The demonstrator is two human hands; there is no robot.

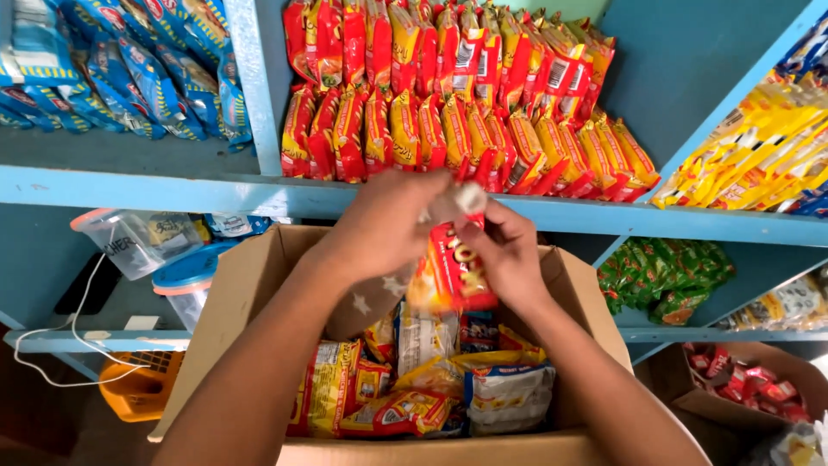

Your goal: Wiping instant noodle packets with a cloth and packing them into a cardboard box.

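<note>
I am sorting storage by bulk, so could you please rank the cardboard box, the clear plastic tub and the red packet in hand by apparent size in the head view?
1. cardboard box, clearly largest.
2. clear plastic tub.
3. red packet, looks slightly smaller, though it is nearer the camera, so this is unsure.

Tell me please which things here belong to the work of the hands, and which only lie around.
In hand:
- left hand and right hand, both on the red and yellow packet
- open cardboard box of packets below
- shelf row of like red and yellow packets

Lying about:
- blue packets
- green packets
- clear plastic tub
- orange basket
- white cable
</note>
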